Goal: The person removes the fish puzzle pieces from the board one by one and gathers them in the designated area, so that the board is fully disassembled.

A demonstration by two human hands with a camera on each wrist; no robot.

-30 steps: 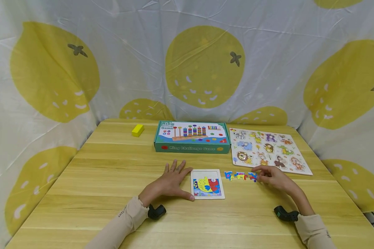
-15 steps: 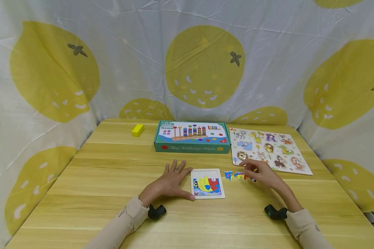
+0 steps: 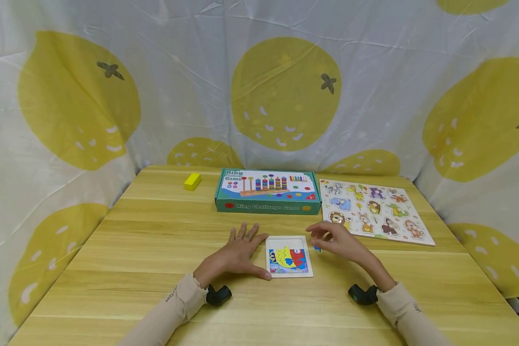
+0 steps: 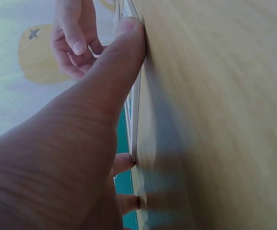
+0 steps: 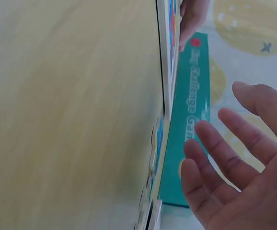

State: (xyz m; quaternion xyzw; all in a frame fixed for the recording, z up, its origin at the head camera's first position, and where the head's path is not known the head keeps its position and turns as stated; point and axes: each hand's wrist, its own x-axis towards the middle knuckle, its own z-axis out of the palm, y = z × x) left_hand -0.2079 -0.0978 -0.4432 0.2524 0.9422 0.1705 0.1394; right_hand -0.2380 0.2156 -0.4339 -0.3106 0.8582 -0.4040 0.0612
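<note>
My left hand (image 3: 238, 254) is spread on the table at the left side of a small square jigsaw puzzle (image 3: 291, 275) in a pale frame. Thumb and index finger touch the frame's left corners, as the left wrist view also shows along its edge (image 4: 135, 112). A yellow and red fish picture fills the lower part; the top strip is bare pale board. My right hand (image 3: 339, 241) hovers just right of the frame over loose puzzle pieces (image 5: 157, 139). Its thumb and fingers stand apart with nothing between them. In the head view the hand hides most of these pieces.
A green Ring Challenge Game box (image 3: 268, 205) lies behind the puzzle. An animal puzzle board (image 3: 382, 206) lies at the back right, close to my right hand. A yellow block (image 3: 192, 181) sits at the back left. A lemon-print curtain (image 3: 181, 96) surrounds the table.
My right hand has moved left from the rightmost loose piece, across the row of pieces, towards the framed puzzle. My left hand has stayed at the frame.
</note>
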